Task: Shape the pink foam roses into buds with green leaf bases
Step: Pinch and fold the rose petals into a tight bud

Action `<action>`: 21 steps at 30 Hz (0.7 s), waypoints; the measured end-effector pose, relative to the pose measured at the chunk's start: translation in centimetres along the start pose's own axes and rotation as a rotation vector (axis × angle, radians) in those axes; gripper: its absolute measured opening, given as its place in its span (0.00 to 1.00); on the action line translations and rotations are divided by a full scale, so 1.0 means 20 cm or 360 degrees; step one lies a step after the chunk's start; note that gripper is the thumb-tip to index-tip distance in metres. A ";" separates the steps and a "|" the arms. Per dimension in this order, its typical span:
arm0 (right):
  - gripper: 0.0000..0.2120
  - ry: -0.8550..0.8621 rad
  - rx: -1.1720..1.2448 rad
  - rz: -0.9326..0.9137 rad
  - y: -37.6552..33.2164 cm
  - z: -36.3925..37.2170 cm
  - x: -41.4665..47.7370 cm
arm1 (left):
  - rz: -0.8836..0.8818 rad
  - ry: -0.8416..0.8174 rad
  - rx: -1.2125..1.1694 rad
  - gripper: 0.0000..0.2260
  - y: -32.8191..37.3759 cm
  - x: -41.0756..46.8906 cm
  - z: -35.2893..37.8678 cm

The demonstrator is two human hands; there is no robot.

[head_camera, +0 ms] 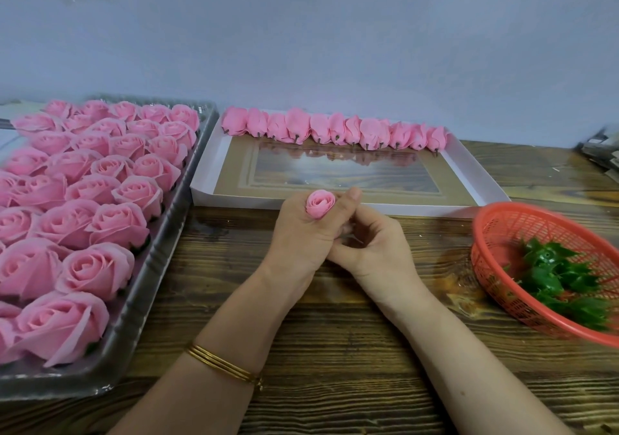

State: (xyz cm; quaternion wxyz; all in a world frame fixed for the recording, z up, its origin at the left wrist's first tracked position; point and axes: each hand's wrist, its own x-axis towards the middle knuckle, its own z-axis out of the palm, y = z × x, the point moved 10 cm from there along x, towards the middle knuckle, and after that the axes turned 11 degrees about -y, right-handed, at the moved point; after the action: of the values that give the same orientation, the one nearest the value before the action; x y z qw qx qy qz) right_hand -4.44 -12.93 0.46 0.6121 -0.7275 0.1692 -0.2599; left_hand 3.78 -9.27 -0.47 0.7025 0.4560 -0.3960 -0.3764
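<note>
1. Head view: a pale grey-blue wall (335, 32) fills the upper half of the scene, behind a dark-grained wooden table (335, 351).
2. Clear plastic tray (197, 166), on the left of the table, packed with rows of open pink foam roses (97, 267), each facing upward.
3. Shallow white box (475, 173), just right of the tray at the far side of the table. A single row of finished pink buds (335, 130) lies along its far edge, their dark stem ends pointing toward the person.
4. Red mesh basket (495, 230), at the right edge of the table, well apart from the tray. It holds a heap of green leaf bases (556, 274).
5. Left hand (298, 233), near the table's centre, just in front of the white box. Its fingers and thumb are curled round a pink rosebud (320, 203), whose top protrudes above the fist.
6. Right hand (375, 247), pressed against the left from the right. Its fingers are curled in beneath the bud, but whether they pinch anything cannot be told.
7. Gold bangles (221, 364), on the left wrist.
</note>
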 end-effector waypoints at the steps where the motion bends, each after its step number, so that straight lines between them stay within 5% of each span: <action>1: 0.14 -0.0001 0.0008 0.0003 0.00 0.00 0.00 | -0.0007 -0.0013 -0.0005 0.10 0.00 0.00 0.00; 8: 0.13 -0.0132 0.0122 0.0035 0.02 0.01 0.00 | -0.0026 -0.0194 0.0083 0.06 0.03 0.00 0.03; 13: 0.17 -0.0139 0.0153 0.0056 0.04 0.03 0.01 | -0.0016 -0.0041 0.0031 0.22 0.02 -0.01 -0.01; 18: 0.19 0.0022 0.0083 -0.0015 0.02 0.00 0.01 | -0.0054 0.0040 -0.0024 0.14 0.00 -0.01 0.00; 21: 0.15 -0.0012 0.0102 -0.0013 0.02 0.00 0.01 | -0.0057 -0.0011 -0.0058 0.20 0.00 -0.01 0.01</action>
State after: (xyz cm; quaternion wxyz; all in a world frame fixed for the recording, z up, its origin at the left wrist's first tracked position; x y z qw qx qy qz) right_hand -4.38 -13.14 0.06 0.6346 -0.7092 0.1555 -0.2648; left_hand 3.58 -9.18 -0.49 0.7025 0.4487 -0.3834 -0.3977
